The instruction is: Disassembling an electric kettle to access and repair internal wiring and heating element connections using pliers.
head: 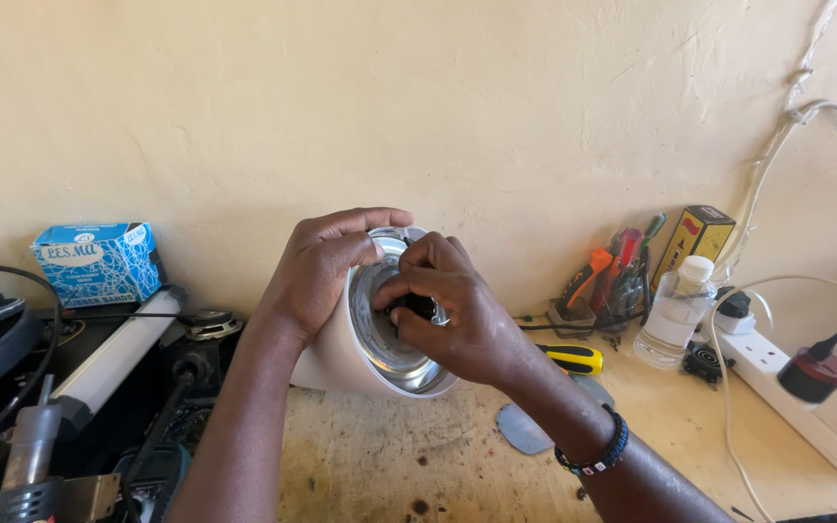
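A white round appliance body [341, 358] with a shiny metal inside lies tilted on its side above the workbench, its open end facing me. My left hand [317, 271] grips its upper rim and wall. My right hand [452, 310] reaches into the metal bowl, fingers pinched on a small black part [420, 308] at its centre. A beaded bracelet [598, 450] sits on my right wrist.
A wooden workbench [418, 455] runs along a cream wall. On the left are a blue box [99, 261], a white tube lamp [118, 353], cables and dark tools. On the right stand screwdrivers [612, 276], a yellow-handled tool [573, 358], a clear bottle [675, 310] and a white power strip [787, 387]. A flat metal piece [523, 428] lies near my wrist.
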